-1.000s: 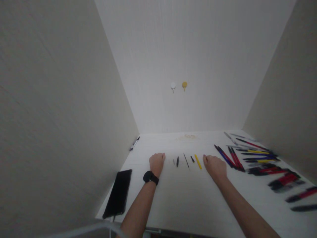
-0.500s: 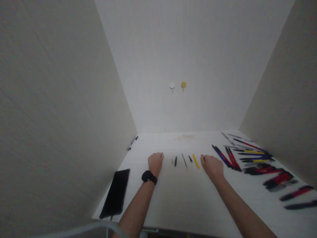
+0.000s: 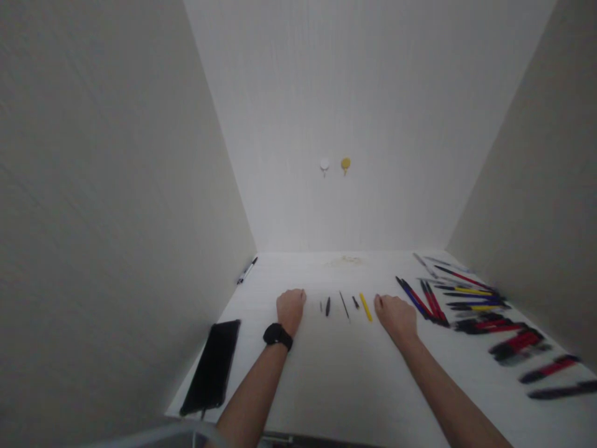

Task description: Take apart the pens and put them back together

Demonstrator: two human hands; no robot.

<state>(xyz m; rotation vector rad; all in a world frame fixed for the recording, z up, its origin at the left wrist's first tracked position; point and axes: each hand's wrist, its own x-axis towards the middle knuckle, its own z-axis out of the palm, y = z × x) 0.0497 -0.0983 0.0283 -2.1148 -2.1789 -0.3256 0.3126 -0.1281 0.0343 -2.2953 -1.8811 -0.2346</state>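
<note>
My left hand rests on the white table as a closed fist, a black watch on its wrist. My right hand lies in a fist too, with nothing seen in it. Between them is a row of pen parts, apart from each other. Nearest my left hand is a small thin piece, perhaps a spring. Beside it lie a black tapered piece, a thin dark refill and a short black piece. The yellow pen barrel is closest to my right hand, not touching it.
Many red, blue, yellow and black pens lie spread along the right side. At left are a black phone with a cable and a pen by the wall. Two hooks, white and yellow, are on the back wall.
The view has shifted slightly, so the things on the table appear a little further left. Both fists and the row of parts stay in the same places relative to each other.
</note>
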